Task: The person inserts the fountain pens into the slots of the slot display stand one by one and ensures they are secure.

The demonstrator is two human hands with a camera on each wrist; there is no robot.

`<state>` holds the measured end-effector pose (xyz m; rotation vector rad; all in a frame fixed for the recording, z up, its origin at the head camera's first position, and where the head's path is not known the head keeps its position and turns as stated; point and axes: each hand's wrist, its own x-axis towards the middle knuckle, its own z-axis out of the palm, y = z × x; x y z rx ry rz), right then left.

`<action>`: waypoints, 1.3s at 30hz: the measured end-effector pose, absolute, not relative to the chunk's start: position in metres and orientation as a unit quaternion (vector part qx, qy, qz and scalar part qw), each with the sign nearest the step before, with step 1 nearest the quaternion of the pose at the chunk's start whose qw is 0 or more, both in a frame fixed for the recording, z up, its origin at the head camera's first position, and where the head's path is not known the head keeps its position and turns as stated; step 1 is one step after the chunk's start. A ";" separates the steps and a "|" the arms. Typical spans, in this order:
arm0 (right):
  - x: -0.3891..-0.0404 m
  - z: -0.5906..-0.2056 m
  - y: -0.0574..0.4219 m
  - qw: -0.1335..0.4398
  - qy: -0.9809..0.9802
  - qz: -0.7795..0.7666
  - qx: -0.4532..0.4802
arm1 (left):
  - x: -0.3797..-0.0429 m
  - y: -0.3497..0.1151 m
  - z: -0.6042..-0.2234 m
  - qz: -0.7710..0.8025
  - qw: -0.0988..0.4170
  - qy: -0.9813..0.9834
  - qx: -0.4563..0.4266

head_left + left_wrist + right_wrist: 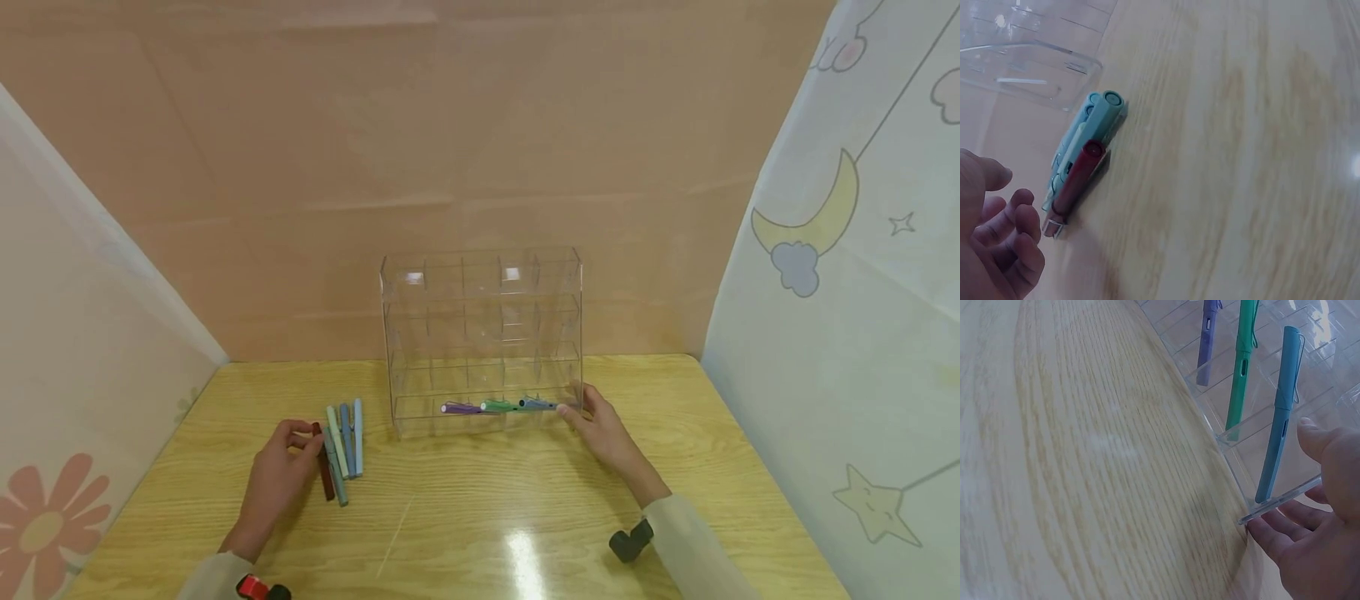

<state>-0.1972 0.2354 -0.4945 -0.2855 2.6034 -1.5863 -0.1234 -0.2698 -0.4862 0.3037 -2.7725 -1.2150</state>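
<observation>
A clear acrylic rack (483, 377) with rows of small compartments stands upright at the table's back. Purple (1206, 347), green (1241, 375) and blue (1279, 412) pens lie along its bottom row. My right hand (606, 429) grips the rack's right side wall at the bottom, thumb inside and fingers outside. Left of the rack lies a group of pens: dark red (1075, 178), teal (335, 467), pale green (337, 442) and two bluish ones (358, 437). My left hand (281, 467) hovers beside the dark red pen, fingers loosely bent, a small gap showing in the left wrist view.
The wooden table (465, 517) extends in front of the rack. A brown backdrop (480, 150) hangs behind it, with patterned sheets at the left (82, 333) and right (840, 350).
</observation>
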 end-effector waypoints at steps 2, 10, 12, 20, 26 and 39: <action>-0.197 -0.494 0.235 0.038 0.849 -0.518 -0.091 | -0.123 -0.271 -0.487 -0.396 0.047 -0.912 0.100; -0.198 -0.495 0.237 0.040 0.851 -0.516 -0.087 | -0.125 -0.273 -0.493 -0.382 0.039 -0.917 0.109; -0.198 -0.495 0.236 0.041 0.851 -0.516 -0.085 | -0.126 -0.274 -0.495 -0.379 0.036 -0.918 0.110; -0.198 -0.494 0.235 0.046 0.853 -0.513 -0.084 | -0.131 -0.276 -0.499 -0.368 0.023 -0.922 0.116; -0.197 -0.494 0.236 0.048 0.852 -0.515 -0.083 | -0.134 -0.279 -0.501 -0.352 0.021 -0.929 0.115; -0.198 -0.494 0.236 0.046 0.851 -0.516 -0.087 | -0.146 -0.288 -0.494 -0.333 -0.028 -0.937 0.107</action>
